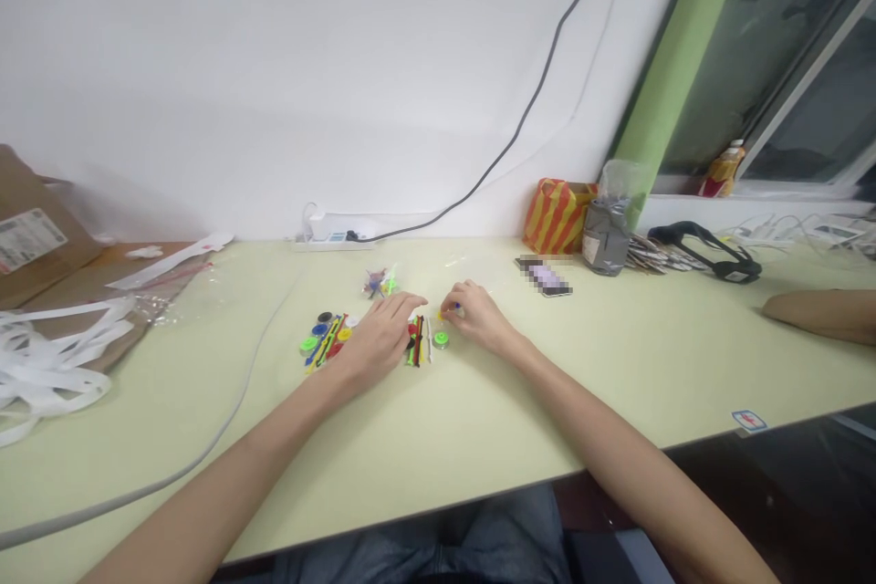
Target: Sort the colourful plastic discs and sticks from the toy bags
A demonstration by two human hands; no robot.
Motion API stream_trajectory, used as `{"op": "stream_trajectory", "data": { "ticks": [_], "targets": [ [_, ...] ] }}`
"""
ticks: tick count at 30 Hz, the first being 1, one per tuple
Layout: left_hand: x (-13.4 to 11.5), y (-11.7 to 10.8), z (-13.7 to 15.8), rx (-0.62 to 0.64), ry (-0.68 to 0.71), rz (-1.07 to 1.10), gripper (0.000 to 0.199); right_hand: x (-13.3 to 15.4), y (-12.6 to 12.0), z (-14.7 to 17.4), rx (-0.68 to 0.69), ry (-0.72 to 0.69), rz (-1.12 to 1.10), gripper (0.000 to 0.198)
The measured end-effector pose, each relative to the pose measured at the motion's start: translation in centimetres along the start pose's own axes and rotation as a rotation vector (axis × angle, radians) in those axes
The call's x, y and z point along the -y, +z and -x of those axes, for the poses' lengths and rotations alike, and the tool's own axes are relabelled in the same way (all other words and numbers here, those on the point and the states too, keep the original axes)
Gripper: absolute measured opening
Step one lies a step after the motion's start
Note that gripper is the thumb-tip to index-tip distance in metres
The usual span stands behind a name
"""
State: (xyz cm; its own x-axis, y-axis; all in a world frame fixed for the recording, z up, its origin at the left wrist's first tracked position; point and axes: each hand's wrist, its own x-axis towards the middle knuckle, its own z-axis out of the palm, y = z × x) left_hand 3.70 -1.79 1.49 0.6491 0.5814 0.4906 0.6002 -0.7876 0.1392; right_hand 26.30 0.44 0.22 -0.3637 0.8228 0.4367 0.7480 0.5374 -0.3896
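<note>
My left hand [381, 335] reaches over the small plastic pieces with its fingers stretched out, hiding some of them. To its left, small round discs [309, 344] in green, blue, black and other colours lie beside a bundle of thin coloured sticks [327, 342]. More sticks [419, 342] in red, black, yellow and white lie to the right of that hand. A green disc [442, 339] rests just below the fingertips of my right hand [470, 313]. Those fingers are pinched at a small yellow disc [442, 317]; a bit of blue shows under them.
Behind the hands sits a small pile of coloured pieces [380, 281]. A phone [546, 276], a striped bag [556, 217] and a black headset [708, 248] lie farther right. A power strip [334, 233] meets the wall. Cardboard [55, 233] and white strapping [51, 356] occupy the left. Another person's arm [825, 315] rests at right.
</note>
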Motion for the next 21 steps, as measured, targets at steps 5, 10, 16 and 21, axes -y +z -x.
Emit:
{"op": "stream_trajectory", "data": {
  "ticks": [5,10,16,21],
  "targets": [
    [-0.2,-0.1,0.0,-0.004,-0.011,0.015,0.042,-0.5,-0.9,-0.3,-0.161,0.072,-0.188,0.01],
    [-0.3,-0.1,-0.1,-0.011,-0.015,0.018,0.039,-0.7,-1.2,0.0,-0.119,0.092,-0.07,0.007],
    [-0.2,-0.3,-0.2,0.032,0.006,-0.003,0.032,-1.5,-2.4,0.0,-0.272,0.138,-0.066,0.009],
    [-0.4,-0.3,-0.3,0.032,-0.043,-0.001,0.031,-0.4,-1.7,0.0,-0.153,0.055,-0.347,0.016]
  ]
}}
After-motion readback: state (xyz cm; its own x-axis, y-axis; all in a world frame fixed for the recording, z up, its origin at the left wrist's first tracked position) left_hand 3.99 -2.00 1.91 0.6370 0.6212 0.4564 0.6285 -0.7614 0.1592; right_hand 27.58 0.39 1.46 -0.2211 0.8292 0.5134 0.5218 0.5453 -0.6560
